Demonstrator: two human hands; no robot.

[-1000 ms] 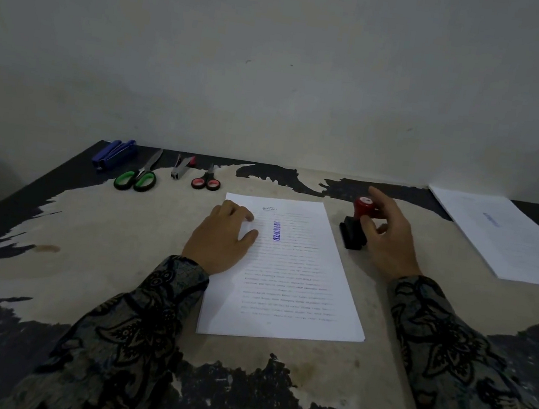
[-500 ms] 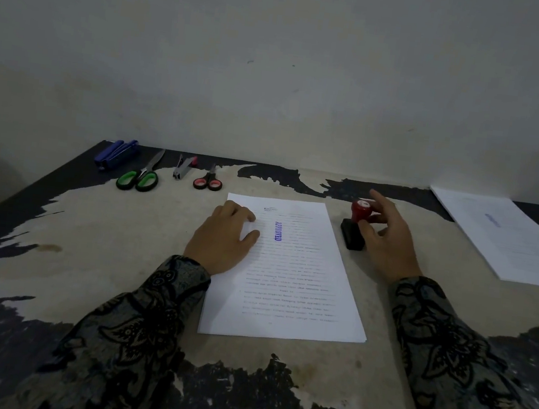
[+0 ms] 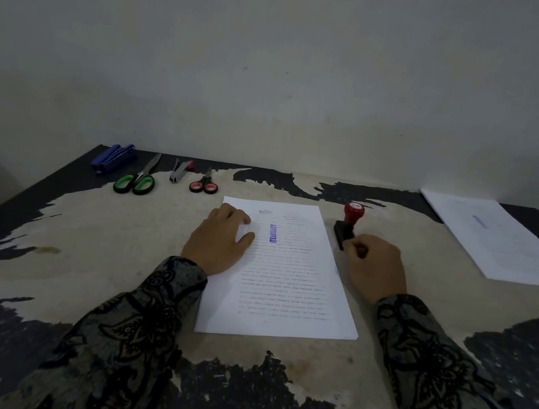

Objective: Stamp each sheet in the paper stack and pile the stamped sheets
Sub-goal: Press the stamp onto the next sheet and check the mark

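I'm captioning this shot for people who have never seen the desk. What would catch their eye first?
The white paper stack at centre, its top sheet bearing a blue APPROVED mark, with the left hand resting on it. Just right stands the red-knobbed stamp, the right hand curled beside its base. Another stamped pile lies far right.

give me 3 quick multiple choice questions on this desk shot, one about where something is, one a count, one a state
1. Where is the stamp?
A. right of the paper stack
B. beside the blue stapler
C. on the far pile

2. How many pairs of scissors lie on the table?
A. one
B. two
C. four

3. The stack's top sheet is:
A. blank
B. crumpled
C. stamped

Key:
1 A, it stands just off the stack's right edge.
2 B, green scissors and red scissors.
3 C, a blue mark shows.
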